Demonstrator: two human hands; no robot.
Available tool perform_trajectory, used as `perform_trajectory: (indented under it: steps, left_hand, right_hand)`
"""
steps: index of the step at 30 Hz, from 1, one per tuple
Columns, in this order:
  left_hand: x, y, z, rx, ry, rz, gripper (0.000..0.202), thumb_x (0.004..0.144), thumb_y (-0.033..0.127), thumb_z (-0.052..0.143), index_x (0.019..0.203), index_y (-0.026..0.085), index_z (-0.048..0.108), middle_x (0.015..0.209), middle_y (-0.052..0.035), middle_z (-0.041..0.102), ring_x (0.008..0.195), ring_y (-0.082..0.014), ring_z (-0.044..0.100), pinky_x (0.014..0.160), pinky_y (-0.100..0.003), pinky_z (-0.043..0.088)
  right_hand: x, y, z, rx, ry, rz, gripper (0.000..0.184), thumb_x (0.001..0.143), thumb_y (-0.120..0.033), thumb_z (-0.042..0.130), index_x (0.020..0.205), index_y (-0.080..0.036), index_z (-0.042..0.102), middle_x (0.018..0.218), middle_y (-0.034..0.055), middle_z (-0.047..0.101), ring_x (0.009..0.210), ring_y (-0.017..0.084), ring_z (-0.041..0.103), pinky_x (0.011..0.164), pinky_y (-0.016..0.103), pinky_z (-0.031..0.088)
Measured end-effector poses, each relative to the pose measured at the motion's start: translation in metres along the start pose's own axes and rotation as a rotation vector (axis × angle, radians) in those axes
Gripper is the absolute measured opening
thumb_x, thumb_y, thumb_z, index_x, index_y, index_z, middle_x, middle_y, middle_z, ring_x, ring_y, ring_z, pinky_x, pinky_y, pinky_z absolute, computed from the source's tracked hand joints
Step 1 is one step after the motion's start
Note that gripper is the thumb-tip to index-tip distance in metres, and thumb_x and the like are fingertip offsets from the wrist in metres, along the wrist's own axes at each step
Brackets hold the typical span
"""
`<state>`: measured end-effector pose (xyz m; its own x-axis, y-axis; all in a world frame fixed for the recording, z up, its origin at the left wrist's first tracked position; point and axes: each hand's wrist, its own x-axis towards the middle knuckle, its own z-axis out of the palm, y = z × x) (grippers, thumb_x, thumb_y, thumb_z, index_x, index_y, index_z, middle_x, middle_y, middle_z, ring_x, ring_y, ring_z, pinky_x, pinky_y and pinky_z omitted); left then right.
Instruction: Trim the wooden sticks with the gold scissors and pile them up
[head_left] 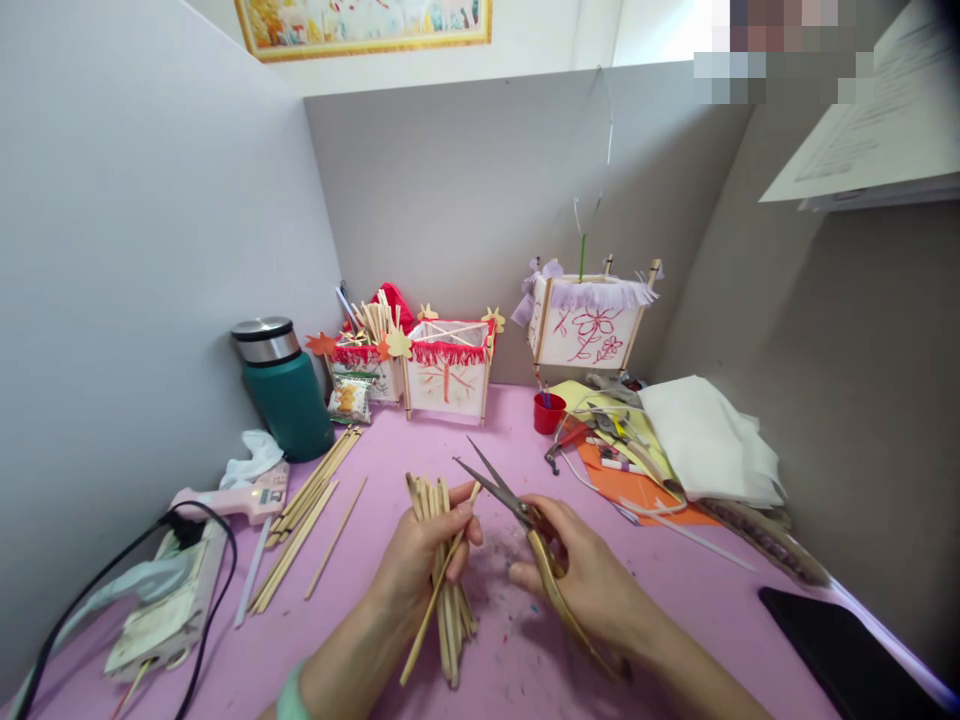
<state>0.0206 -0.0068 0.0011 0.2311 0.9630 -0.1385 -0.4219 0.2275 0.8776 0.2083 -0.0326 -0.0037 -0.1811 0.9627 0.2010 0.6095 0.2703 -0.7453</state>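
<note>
My left hand [431,545] is wrapped round a bundle of thin wooden sticks [452,630]. One stick [424,625] lies at a slant across the front of the bundle, its upper end between my thumb and fingers. In my right hand [585,560] is a pair of scissors [551,575] with gold handles and dark blades. The blades are parted and point up and left, close to the slanted stick's upper end. Loose sticks [296,545] lie on the purple table left of my left hand, with a single stick [336,537] apart from them.
A pink glue gun [244,502] and a power strip [169,600] with a black cable lie left. Behind stand a green bottle [289,405], paper lanterns [448,385] and a small red cup [549,413]. Pliers [570,440], coloured paper [660,500] and a black phone-like slab [840,650] are right.
</note>
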Motion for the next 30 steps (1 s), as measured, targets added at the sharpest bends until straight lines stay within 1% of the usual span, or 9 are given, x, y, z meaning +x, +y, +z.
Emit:
perform_trajectory:
  steps: [2, 5, 8, 11, 14, 19, 25, 27, 30]
  left_hand:
    - [0.000, 0.000, -0.001, 0.009, 0.012, 0.019, 0.042, 0.070, 0.028, 0.066, 0.106, 0.010, 0.056, 0.058, 0.0019, 0.061, 0.029, -0.0031, 0.039, 0.033, -0.017, 0.021]
    - [0.000, 0.000, -0.001, 0.019, 0.016, 0.043, 0.034, 0.069, 0.026, 0.066, 0.099, 0.011, 0.059, 0.058, 0.0023, 0.061, 0.029, -0.0024, 0.039, 0.033, -0.017, 0.020]
    - [-0.001, -0.001, 0.000, 0.050, 0.020, 0.067, 0.020, 0.070, 0.026, 0.066, 0.084, 0.012, 0.060, 0.058, 0.0020, 0.060, 0.029, -0.0016, 0.038, 0.034, -0.017, 0.019]
    - [-0.001, -0.002, 0.001, 0.079, 0.021, 0.086, 0.017, 0.072, 0.027, 0.066, 0.073, 0.013, 0.057, 0.057, 0.0019, 0.060, 0.028, -0.0014, 0.038, 0.034, -0.018, 0.017]
    - [-0.001, -0.002, 0.000, 0.092, 0.005, 0.074, 0.019, 0.072, 0.027, 0.065, 0.066, 0.012, 0.056, 0.054, 0.0022, 0.057, 0.028, -0.0013, 0.037, 0.034, -0.018, 0.018]
    - [0.000, -0.002, -0.001, 0.096, -0.004, 0.071, 0.020, 0.072, 0.029, 0.065, 0.067, 0.012, 0.056, 0.052, 0.0034, 0.055, 0.027, -0.0013, 0.036, 0.034, -0.018, 0.017]
    - [0.000, -0.004, -0.004, 0.139, -0.038, 0.074, 0.025, 0.073, 0.033, 0.066, 0.062, 0.012, 0.056, 0.053, 0.0026, 0.054, 0.029, -0.0012, 0.036, 0.035, -0.019, 0.020]
    - [0.000, -0.004, -0.004, 0.154, -0.046, 0.079, 0.026, 0.074, 0.033, 0.065, 0.062, 0.012, 0.055, 0.051, 0.0031, 0.052, 0.028, -0.0012, 0.035, 0.035, -0.019, 0.018]
    - [-0.002, -0.003, -0.002, 0.158, -0.057, 0.089, 0.026, 0.074, 0.031, 0.065, 0.061, 0.013, 0.053, 0.050, 0.0041, 0.050, 0.028, -0.0010, 0.033, 0.034, -0.019, 0.016]
  right_hand:
    - [-0.001, 0.001, -0.001, -0.066, -0.006, -0.050, 0.049, 0.074, -0.028, 0.065, 0.120, -0.024, 0.048, 0.102, 0.0027, 0.056, 0.087, 0.017, 0.054, 0.077, 0.029, 0.045]
    - [-0.001, 0.006, 0.000, -0.286, 0.084, -0.159, 0.052, 0.078, -0.023, 0.060, 0.127, -0.024, 0.046, 0.106, 0.0062, 0.053, 0.099, 0.021, 0.050, 0.086, 0.037, 0.041]
    - [0.000, 0.012, 0.002, -0.433, 0.169, -0.227, 0.052, 0.079, -0.020, 0.057, 0.130, -0.024, 0.047, 0.102, 0.0072, 0.054, 0.097, 0.023, 0.050, 0.085, 0.040, 0.040]
    - [0.000, 0.014, 0.006, -0.452, 0.179, -0.234, 0.054, 0.079, -0.022, 0.058, 0.131, -0.021, 0.045, 0.101, 0.0080, 0.054, 0.095, 0.023, 0.050, 0.083, 0.039, 0.041]
    - [-0.001, 0.015, 0.009, -0.479, 0.177, -0.217, 0.057, 0.080, -0.023, 0.056, 0.134, -0.016, 0.041, 0.106, 0.0112, 0.053, 0.101, 0.026, 0.047, 0.086, 0.042, 0.041]
    - [-0.001, 0.016, 0.009, -0.481, 0.118, -0.219, 0.056, 0.081, -0.020, 0.051, 0.135, -0.016, 0.039, 0.104, 0.0111, 0.054, 0.097, 0.025, 0.050, 0.083, 0.040, 0.043]
    - [-0.002, 0.015, 0.008, -0.503, 0.107, -0.212, 0.058, 0.078, -0.010, 0.045, 0.136, -0.016, 0.039, 0.099, 0.0101, 0.055, 0.091, 0.024, 0.052, 0.079, 0.038, 0.044]
    - [-0.003, 0.015, 0.009, -0.509, 0.106, -0.206, 0.057, 0.079, -0.011, 0.044, 0.135, -0.017, 0.040, 0.098, 0.0098, 0.055, 0.090, 0.023, 0.053, 0.077, 0.036, 0.044]
    - [-0.005, 0.013, 0.012, -0.524, 0.112, -0.195, 0.050, 0.084, -0.014, 0.043, 0.133, -0.017, 0.041, 0.095, 0.0095, 0.057, 0.088, 0.023, 0.054, 0.072, 0.034, 0.044]
